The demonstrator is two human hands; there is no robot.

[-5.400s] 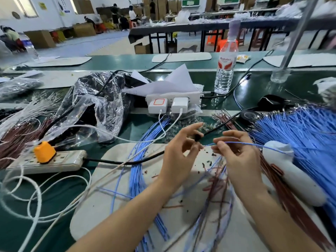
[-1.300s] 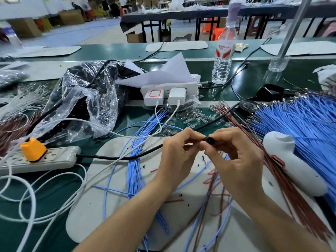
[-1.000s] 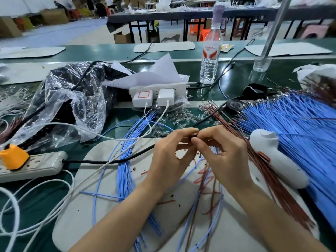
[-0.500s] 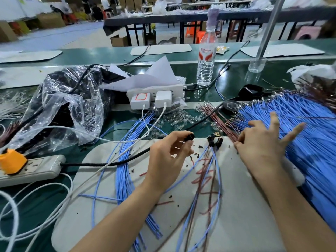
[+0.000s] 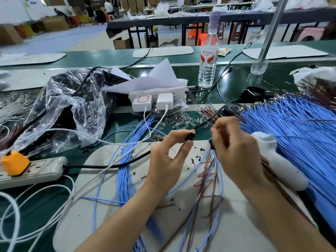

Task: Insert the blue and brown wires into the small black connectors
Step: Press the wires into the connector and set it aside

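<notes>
My left hand (image 5: 168, 159) pinches a small black connector (image 5: 190, 136) between thumb and forefinger above the white mat (image 5: 101, 220). My right hand (image 5: 236, 150) is blurred just to its right, fingers curled; what they hold is unclear. Finished black connectors (image 5: 211, 143) lie by that hand's thumb side, with blue and brown wires (image 5: 209, 193) trailing toward me. A large pile of blue wires (image 5: 294, 131) fans out at the right. Brown wires (image 5: 207, 112) lie beyond the hands. A long blue bundle (image 5: 127, 170) crosses the mat.
A white handheld device (image 5: 280, 168) lies right of my right hand. A power strip (image 5: 40, 170) with an orange plug sits at the left; its black cable (image 5: 109, 166) crosses the mat. Behind are white chargers (image 5: 151, 102), a crumpled plastic bag (image 5: 71, 110) and a water bottle (image 5: 208, 59).
My right hand set a finished connector on the mat, reached with spread fingers to the blue wire pile, and has come back toward the left hand. My left hand keeps pinching a black connector.
</notes>
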